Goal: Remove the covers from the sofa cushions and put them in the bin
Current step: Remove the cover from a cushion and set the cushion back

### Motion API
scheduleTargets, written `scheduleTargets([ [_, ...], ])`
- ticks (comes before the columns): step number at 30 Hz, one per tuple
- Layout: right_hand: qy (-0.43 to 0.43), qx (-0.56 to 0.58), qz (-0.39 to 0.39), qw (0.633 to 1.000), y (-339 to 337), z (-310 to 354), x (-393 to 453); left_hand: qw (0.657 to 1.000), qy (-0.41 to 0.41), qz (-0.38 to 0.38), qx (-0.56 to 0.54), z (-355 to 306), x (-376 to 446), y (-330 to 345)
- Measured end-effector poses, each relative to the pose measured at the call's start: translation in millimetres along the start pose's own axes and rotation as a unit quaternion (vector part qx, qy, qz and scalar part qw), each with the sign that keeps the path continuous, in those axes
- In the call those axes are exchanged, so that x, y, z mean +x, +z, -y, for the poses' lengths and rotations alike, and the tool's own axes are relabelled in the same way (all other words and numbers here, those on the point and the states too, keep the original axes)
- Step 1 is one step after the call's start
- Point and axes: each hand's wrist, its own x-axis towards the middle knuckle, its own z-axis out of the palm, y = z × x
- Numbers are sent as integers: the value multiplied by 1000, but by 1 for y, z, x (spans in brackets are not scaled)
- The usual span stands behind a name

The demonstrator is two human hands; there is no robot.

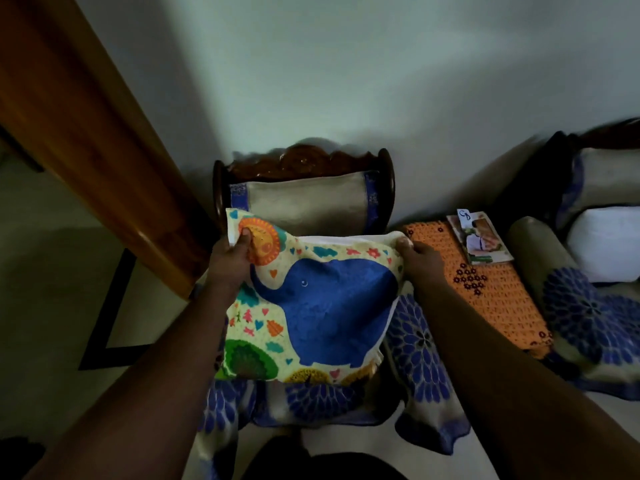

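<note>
A: What are the hands doing?

B: Both grip the elephant cushion cover [311, 306] at its far edge. The left hand [230, 261] pinches the far left corner, thumb pressed on the orange sun print. The right hand [420, 259] has its fingers curled round the far right corner

A: And the cushion itself?

B: A strip of white cushion insert [346, 241] shows at the far edge of the cover, between the two hands. The rest of it sits inside the cover

A: Where is the cover lying?

B: On the seat of a carved wooden armchair [304, 164] that stands against the wall. The chair is draped in a blue floral throw [419, 344], which hangs off the seat just right of the cover and below it

A: Anything else near the cover?

B: To its right, past the right hand, is a surface under an orange patterned cloth [491, 292], with some printed photo cards [479, 242] on the cloth's far end. Further right of the cover a second seat holds a white cushion [606, 244]. Left of the cover, a slanting wooden beam [86, 133] runs down to the chair's side

A: Is a bin visible?

B: I cannot tell from this view
</note>
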Motion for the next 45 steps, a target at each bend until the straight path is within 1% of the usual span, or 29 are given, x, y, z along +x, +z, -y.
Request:
scheduleTargets([
  [2, -37, -20, -51, 998, 5, 4, 8, 987, 55, -2, 153, 15, 29, -12],
  [4, -56, -66, -76, 993, 16, 7, 18, 970, 51, -2, 240, 24, 50, -17],
  [6, -45, -104, -99, 989, 28, 5, 27, 954, 22, -3, 299, 30, 63, -15],
  [9, -22, -96, -124, 987, 36, -1, 44, 942, 13, 2, 336, 33, 77, -8],
  [13, -66, -126, -148, 979, 45, 0, 60, 939, 7, -34, 342, 32, 93, 4],
  [15, -63, -145, -131, 979, 48, 2, 70, 928, 5, -27, 371, 33, 100, 10],
  [16, -69, -159, -132, 976, 48, 2, 74, 924, 21, -24, 381, 35, 101, 11],
  [18, -84, -168, -142, 972, 43, -3, 87, 921, 60, -30, 383, 43, 103, 16],
  [20, -82, -176, -137, 971, 36, -8, 96, 924, 50, -49, 376, 48, 103, 22],
  [22, -108, -206, -120, 965, 29, -12, 104, 944, 30, -61, 323, 61, 106, 26],
  [24, -113, -224, -85, 964, 26, -13, 111, 972, -33, -51, 227, 71, 112, 27],
  [26, -123, -231, -68, 963, 28, -16, 118, 983, -112, -25, 141, 80, 113, 31],
  [27, -124, -216, -67, 966, 30, -19, 121, 986, -126, -20, 111, 80, 110, 34],
  [28, -111, -201, -65, 971, 33, -18, 123, 987, -129, -31, 96, 83, 109, 37],
  [29, -95, -189, -62, 975, 35, -19, 124, 986, -130, -60, 81, 82, 106, 41],
  [30, -90, -189, -57, 976, 37, -18, 125, 987, -133, -85, 39, 78, 102, 44],
  [31, -93, -192, -53, 976, 39, -19, 126, 985, -130, -108, 26, 76, 99, 46],
  [33, -96, -185, -52, 977, 45, -24, 132, 983, -117, -130, 50, 80, 101, 48],
  [36, -84, -166, -60, 981, 61, -45, 154, 980, -94, -136, 107, 110, 114, 55],
  [38, -62, -146, -69, 985, 76, -63, 175, 978, -95, -152, 104, 135, 127, 66],
  [40, -59, -142, -79, 985, 94, -82, 198, 975, -106, -172, 92, 158, 144, 82],
  [43, -52, -132, -95, 985, 123, -112, 236, 972, -129, -180, 74, 186, 172, 103],
  [45, -49, -126, -99, 986, 140, -126, 258, 967, -128, -199, 93, 202, 194, 112],
])
